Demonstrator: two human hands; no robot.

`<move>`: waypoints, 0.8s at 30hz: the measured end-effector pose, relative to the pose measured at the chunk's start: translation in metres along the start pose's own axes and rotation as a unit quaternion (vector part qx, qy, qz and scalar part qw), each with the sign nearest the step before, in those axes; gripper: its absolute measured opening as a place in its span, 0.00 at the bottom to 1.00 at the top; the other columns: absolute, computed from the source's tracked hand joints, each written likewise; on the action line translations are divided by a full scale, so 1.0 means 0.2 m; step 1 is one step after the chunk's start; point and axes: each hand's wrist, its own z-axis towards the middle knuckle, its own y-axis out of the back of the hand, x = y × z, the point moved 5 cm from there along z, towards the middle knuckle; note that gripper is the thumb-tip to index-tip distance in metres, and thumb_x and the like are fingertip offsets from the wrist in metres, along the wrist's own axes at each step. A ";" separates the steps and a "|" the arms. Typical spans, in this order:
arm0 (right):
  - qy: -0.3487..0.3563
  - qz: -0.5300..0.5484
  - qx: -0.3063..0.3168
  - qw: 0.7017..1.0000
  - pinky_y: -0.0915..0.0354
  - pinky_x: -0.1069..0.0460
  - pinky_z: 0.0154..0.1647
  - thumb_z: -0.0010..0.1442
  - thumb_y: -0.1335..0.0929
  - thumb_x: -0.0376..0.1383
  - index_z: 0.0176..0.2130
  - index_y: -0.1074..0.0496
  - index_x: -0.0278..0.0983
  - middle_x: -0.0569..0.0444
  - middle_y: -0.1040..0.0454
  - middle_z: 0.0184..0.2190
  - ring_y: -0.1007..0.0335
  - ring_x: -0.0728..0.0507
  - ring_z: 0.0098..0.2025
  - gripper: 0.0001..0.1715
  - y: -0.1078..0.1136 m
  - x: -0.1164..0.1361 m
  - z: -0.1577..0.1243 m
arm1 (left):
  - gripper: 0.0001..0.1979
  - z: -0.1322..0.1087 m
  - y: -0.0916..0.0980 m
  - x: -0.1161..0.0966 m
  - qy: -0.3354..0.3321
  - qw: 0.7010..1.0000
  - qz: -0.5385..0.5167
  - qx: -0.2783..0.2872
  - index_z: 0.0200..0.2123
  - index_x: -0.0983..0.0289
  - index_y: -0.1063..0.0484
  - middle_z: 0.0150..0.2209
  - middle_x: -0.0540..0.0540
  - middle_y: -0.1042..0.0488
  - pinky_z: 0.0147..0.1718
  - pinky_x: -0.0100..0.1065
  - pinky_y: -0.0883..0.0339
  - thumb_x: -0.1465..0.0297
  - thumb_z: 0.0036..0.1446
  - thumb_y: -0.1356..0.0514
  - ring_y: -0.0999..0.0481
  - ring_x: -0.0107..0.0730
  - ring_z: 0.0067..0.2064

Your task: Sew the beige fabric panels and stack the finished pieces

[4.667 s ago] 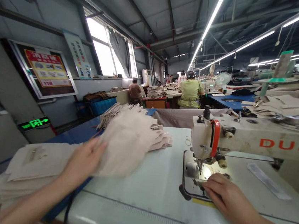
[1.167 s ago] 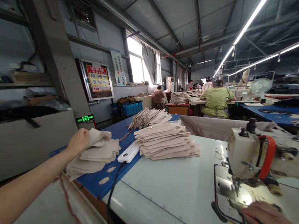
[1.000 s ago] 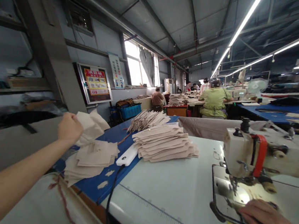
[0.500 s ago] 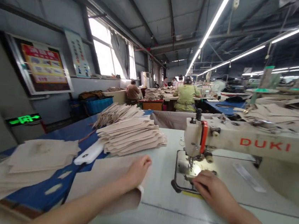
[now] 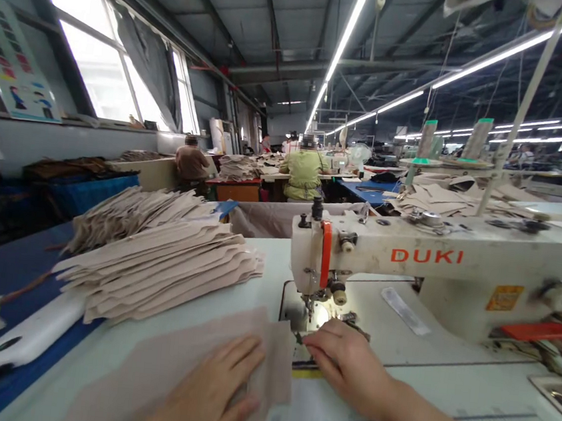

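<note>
My left hand (image 5: 212,391) lies flat with fingers stretched out on a beige fabric piece (image 5: 169,359) spread on the white sewing table (image 5: 443,388). My right hand (image 5: 340,361) rests at the fabric's right edge, just in front of the needle plate (image 5: 310,317) of the white DUKI sewing machine (image 5: 430,266). Its fingers are curled together at the plate. What they pinch is hidden.
A tall stack of beige cut pieces (image 5: 165,265) sits left of the machine, with another fanned pile (image 5: 125,211) behind it. A white handle-like object (image 5: 21,337) lies on the blue surface (image 5: 4,262). Other people sit at tables farther back. Thread cones (image 5: 477,134) stand above the machine.
My left hand took a beige piece from the small pile at the left and brought it across to the machine, now pressing it flat. My right hand stayed at the needle plate.
</note>
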 end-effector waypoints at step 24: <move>0.074 -0.095 0.070 0.990 0.38 0.52 0.40 0.63 0.38 0.34 0.36 0.26 0.38 0.52 0.28 0.29 0.35 0.45 0.35 0.11 -0.07 0.06 0.02 | 0.23 0.37 -0.16 0.01 -0.074 0.994 0.049 -0.068 0.60 0.60 0.33 0.60 0.58 0.33 0.57 0.47 0.36 0.60 0.65 0.51 0.32 0.45 0.59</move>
